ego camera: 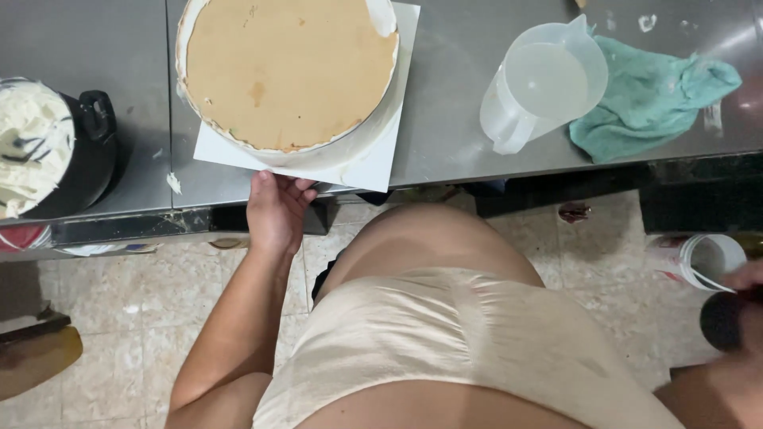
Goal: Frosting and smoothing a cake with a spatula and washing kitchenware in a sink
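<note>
A: Left hand?
B: At the front edge of the steel bench, fingers closed on the near edge of the white square board. Thumb side under, fingertips on top, looks like a pinch grip.
A: What's on the board?
B: Round tan cake with a white collar around it, sitting on the board, which overhangs the bench's front edge a little.
A: Right hand?
B: Only a sliver at the right frame edge, down off the bench, near a white tub and a dark round thing. Can't tell if it's gripping anything, too cropped.
A: Other stuff?
B: Clear plastic jug of cloudy liquid right of the cake, near the bench's front edge, touching a crumpled teal cloth toward the right end. Black pot of white cream at the left end. Tiled floor below.
</note>
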